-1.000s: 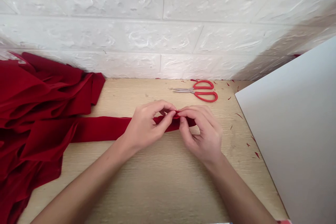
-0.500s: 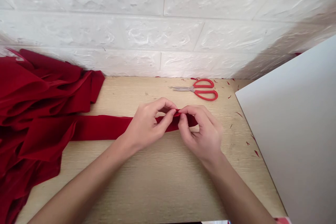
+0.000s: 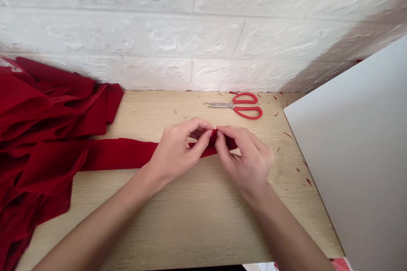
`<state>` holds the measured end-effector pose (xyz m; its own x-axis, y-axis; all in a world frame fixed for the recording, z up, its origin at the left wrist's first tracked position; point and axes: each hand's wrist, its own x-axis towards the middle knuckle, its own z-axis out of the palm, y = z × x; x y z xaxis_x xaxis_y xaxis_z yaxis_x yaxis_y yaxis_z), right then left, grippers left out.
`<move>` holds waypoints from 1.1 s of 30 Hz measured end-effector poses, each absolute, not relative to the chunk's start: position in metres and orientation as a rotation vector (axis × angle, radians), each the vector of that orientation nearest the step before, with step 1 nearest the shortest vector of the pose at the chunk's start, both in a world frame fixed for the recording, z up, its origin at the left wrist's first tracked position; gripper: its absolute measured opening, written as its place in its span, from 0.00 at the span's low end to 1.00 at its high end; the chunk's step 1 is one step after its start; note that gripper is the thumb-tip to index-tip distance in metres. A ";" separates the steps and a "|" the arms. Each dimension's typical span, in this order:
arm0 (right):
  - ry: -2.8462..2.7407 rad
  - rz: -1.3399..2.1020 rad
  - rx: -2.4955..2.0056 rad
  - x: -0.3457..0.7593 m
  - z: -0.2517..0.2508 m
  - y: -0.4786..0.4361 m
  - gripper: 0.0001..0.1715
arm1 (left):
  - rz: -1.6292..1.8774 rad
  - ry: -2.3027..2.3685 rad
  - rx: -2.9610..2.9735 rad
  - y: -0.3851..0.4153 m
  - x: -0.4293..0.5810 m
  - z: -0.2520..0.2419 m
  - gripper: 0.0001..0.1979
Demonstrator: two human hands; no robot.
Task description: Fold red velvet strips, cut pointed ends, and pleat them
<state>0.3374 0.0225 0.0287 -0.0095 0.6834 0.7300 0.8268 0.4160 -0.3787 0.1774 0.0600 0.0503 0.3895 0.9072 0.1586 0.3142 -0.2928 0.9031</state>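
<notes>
A long strip of dark red fabric (image 3: 117, 153) stretches across the wooden table from the left. Close to its right end, my left hand (image 3: 182, 148) pinches the upper edge between thumb and forefinger. My right hand (image 3: 243, 152) pinches the same edge right beside it, fingertips almost touching the left ones. The fabric rises slightly between the two pinches, and my right fingers partly hide its end. Beyond my hands lie scissors (image 3: 235, 105) with red handles, blades pointing left and nearly closed.
A large heap of red fabric (image 3: 47, 123) covers the table's left side. White textured wall (image 3: 165, 34) borders the back. On the right a white panel (image 3: 352, 148) slants over the table (image 3: 190, 228). Small red scraps (image 3: 308, 182) are scattered near it.
Both hands stay close together on the fabric's edge. The bit of fabric at the fingertips now stands up a little more between them. The whole view has shifted slightly.
</notes>
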 end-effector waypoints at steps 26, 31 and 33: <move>-1.792 -0.068 -1.249 0.337 0.029 0.023 0.11 | 0.891 1.012 1.860 0.064 0.176 0.048 0.07; -1.768 0.024 -1.297 0.337 0.030 0.021 0.12 | 0.897 1.018 1.870 0.063 0.176 0.047 0.07; -1.756 0.025 -1.321 0.337 0.029 0.021 0.12 | 0.889 1.015 1.852 0.062 0.176 0.047 0.07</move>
<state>0.3367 0.0209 0.0295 -0.0136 0.7716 0.6360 0.7528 0.4265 -0.5013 0.1756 0.0622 0.0473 0.4244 0.8857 0.1881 0.3027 -0.3346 0.8924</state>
